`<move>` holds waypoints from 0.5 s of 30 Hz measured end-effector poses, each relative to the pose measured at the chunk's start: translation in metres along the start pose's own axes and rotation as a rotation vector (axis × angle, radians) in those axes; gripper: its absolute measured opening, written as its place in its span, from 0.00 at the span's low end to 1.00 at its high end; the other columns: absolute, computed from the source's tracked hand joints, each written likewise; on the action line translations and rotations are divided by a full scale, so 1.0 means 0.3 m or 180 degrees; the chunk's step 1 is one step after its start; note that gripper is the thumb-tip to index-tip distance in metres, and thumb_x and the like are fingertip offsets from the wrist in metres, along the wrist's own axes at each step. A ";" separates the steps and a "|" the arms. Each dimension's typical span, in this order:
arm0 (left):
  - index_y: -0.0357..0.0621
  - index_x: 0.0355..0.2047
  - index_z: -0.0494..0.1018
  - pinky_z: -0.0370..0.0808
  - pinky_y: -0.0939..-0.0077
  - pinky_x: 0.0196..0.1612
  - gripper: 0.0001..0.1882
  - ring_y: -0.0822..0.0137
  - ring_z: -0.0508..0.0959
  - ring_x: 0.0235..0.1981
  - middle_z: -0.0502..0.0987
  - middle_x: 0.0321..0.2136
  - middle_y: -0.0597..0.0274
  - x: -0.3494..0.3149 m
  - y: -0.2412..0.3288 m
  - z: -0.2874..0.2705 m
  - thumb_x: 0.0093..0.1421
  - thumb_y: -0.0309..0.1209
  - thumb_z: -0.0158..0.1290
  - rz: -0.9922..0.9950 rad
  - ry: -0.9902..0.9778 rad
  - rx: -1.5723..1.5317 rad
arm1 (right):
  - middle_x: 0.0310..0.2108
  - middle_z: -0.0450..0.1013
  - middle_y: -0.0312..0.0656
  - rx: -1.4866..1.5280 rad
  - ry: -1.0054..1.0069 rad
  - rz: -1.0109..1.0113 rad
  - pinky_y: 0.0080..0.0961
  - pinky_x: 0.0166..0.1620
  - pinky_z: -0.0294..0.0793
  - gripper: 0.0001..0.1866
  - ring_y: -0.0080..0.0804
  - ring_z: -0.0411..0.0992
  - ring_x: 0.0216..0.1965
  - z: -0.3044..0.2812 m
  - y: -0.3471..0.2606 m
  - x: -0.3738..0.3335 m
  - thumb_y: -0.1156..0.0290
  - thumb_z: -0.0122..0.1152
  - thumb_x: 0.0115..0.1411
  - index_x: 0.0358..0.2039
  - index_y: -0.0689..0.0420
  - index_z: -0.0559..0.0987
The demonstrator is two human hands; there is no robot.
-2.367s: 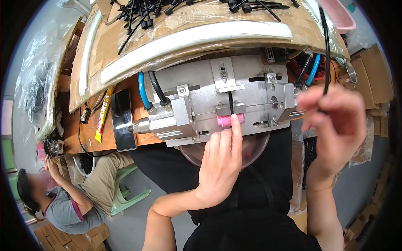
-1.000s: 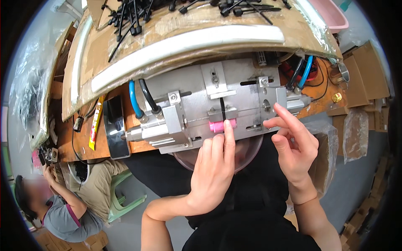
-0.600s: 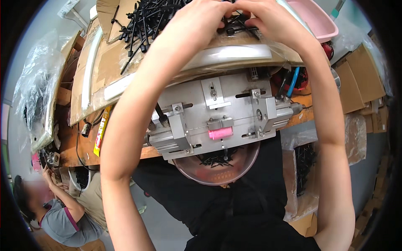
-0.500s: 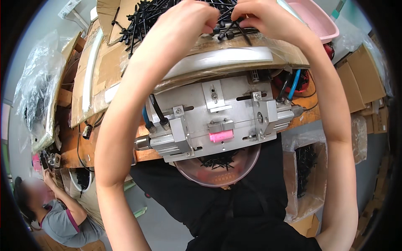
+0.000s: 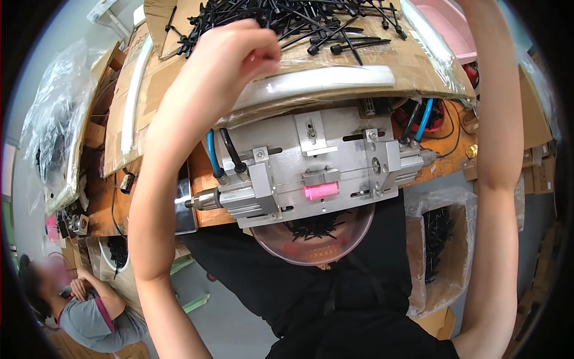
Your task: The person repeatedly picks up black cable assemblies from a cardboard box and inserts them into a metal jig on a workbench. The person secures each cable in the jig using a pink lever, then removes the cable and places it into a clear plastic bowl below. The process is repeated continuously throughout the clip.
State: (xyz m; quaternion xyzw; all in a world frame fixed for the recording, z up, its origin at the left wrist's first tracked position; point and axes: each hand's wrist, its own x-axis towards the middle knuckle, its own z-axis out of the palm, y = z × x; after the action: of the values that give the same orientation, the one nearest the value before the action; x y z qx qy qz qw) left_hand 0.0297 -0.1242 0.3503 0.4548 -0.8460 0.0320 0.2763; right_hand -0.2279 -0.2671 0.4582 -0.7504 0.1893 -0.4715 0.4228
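Note:
My left hand (image 5: 239, 54) is raised over the near edge of the cardboard, its fingers curled in. Whatever they hold, if anything, is hidden. Just beyond it lies a heap of thin black rods with knobbed ends (image 5: 287, 21). My right forearm (image 5: 499, 107) reaches up past the top right rim, so the right hand is out of the picture. Below the cardboard sits a metal fixture (image 5: 293, 134) with a cylinder on each side and a small metal block (image 5: 321, 176) at its centre. A pink piece (image 5: 321, 191) is attached in front of that block.
A clear bowl (image 5: 359, 242) with black rods sits under the fixture's front edge. To the right stands a plastic-lined box (image 5: 412, 239) of black parts; a pink basin (image 5: 457, 36) is behind. Hoses (image 5: 424, 119) rise from the fixture. Another person (image 5: 89, 317) sits at lower left.
Both hands were together at the heap's near edge. My left hand has drawn back toward me and leftward; my right has moved right and away, out of view.

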 end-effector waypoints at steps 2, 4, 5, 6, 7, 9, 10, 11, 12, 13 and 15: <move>0.39 0.33 0.76 0.70 0.71 0.33 0.06 0.64 0.73 0.26 0.74 0.29 0.57 -0.099 0.064 -0.060 0.54 0.21 0.59 -0.0526 -0.0272 -0.0104 | 0.36 0.77 0.47 0.0111 0.0067 -0.0063 0.12 0.36 0.75 0.13 0.22 0.72 0.31 0.002 0.012 -0.045 0.69 0.59 0.64 0.44 0.65 0.75; 0.39 0.34 0.77 0.71 0.72 0.33 0.07 0.65 0.75 0.28 0.75 0.30 0.58 -0.156 0.122 -0.026 0.53 0.20 0.58 -0.0550 0.0278 0.0133 | 0.36 0.77 0.47 0.0101 0.0188 -0.0185 0.13 0.36 0.75 0.13 0.23 0.72 0.32 0.018 0.005 -0.142 0.70 0.58 0.65 0.44 0.67 0.75; 0.39 0.34 0.77 0.72 0.72 0.33 0.07 0.66 0.76 0.29 0.76 0.31 0.58 -0.180 0.150 0.007 0.53 0.19 0.58 -0.0536 0.0552 0.0219 | 0.36 0.76 0.47 0.0091 0.0280 -0.0260 0.14 0.36 0.75 0.13 0.23 0.72 0.32 0.032 -0.007 -0.214 0.70 0.57 0.65 0.43 0.67 0.75; 0.41 0.36 0.78 0.75 0.73 0.34 0.11 0.66 0.78 0.32 0.77 0.33 0.58 -0.223 0.188 0.030 0.52 0.16 0.57 -0.0647 0.0649 0.0257 | 0.36 0.76 0.46 0.0056 0.0396 -0.0269 0.14 0.36 0.75 0.13 0.23 0.71 0.32 0.044 -0.008 -0.272 0.69 0.57 0.65 0.43 0.67 0.74; 0.41 0.39 0.78 0.76 0.73 0.36 0.17 0.64 0.79 0.35 0.78 0.34 0.58 -0.263 0.244 0.057 0.49 0.12 0.57 -0.0658 0.0776 0.0266 | 0.37 0.76 0.46 0.0008 0.0510 -0.0305 0.15 0.36 0.75 0.13 0.23 0.71 0.32 0.052 -0.016 -0.325 0.69 0.57 0.66 0.43 0.67 0.74; 0.35 0.53 0.73 0.75 0.69 0.35 0.31 0.60 0.75 0.33 0.75 0.32 0.56 -0.374 0.366 0.113 0.44 0.13 0.55 -0.0643 0.0681 -0.0061 | 0.37 0.76 0.45 -0.0055 0.0690 -0.0233 0.15 0.36 0.75 0.13 0.22 0.71 0.32 0.071 -0.013 -0.392 0.69 0.56 0.66 0.44 0.67 0.74; 0.32 0.58 0.69 0.74 0.71 0.36 0.36 0.62 0.74 0.32 0.74 0.32 0.57 -0.417 0.429 0.140 0.43 0.14 0.56 -0.0664 0.0462 0.0073 | 0.38 0.76 0.45 -0.0058 0.0735 -0.0159 0.15 0.36 0.74 0.13 0.22 0.71 0.33 0.081 -0.005 -0.415 0.69 0.55 0.67 0.45 0.67 0.74; 0.31 0.58 0.69 0.74 0.71 0.36 0.35 0.63 0.73 0.31 0.73 0.32 0.57 -0.447 0.480 0.214 0.44 0.15 0.55 -0.0714 0.0556 0.0121 | 0.38 0.76 0.44 -0.0057 0.0730 -0.0023 0.16 0.38 0.74 0.14 0.21 0.71 0.34 0.065 0.005 -0.445 0.69 0.55 0.67 0.46 0.66 0.74; 0.29 0.57 0.68 0.73 0.72 0.37 0.34 0.64 0.72 0.30 0.71 0.31 0.57 -0.477 0.519 0.267 0.45 0.17 0.55 -0.0791 0.0416 0.0203 | 0.39 0.76 0.43 -0.0049 0.0725 0.0104 0.16 0.39 0.73 0.14 0.21 0.72 0.36 0.037 0.019 -0.477 0.69 0.54 0.68 0.48 0.65 0.74; 0.28 0.58 0.67 0.73 0.73 0.37 0.34 0.65 0.71 0.30 0.70 0.31 0.58 -0.481 0.543 0.309 0.46 0.17 0.54 -0.0890 0.0226 0.0279 | 0.40 0.76 0.42 -0.0079 0.0734 0.0234 0.16 0.41 0.73 0.15 0.21 0.72 0.37 0.001 0.029 -0.514 0.68 0.53 0.68 0.49 0.64 0.74; 0.27 0.60 0.64 0.72 0.74 0.39 0.35 0.65 0.70 0.31 0.67 0.31 0.58 -0.475 0.571 0.347 0.47 0.18 0.53 -0.1067 -0.0030 0.0365 | 0.41 0.76 0.41 -0.0063 0.0688 0.0446 0.16 0.43 0.72 0.16 0.20 0.72 0.39 -0.055 0.031 -0.575 0.68 0.52 0.69 0.52 0.63 0.74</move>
State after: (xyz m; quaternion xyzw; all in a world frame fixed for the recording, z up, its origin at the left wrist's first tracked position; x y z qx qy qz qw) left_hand -0.0889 0.0513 0.2253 0.6047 -0.7564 0.0316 0.2475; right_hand -0.3246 -0.1622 0.3596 -0.6843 0.2903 -0.5171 0.4244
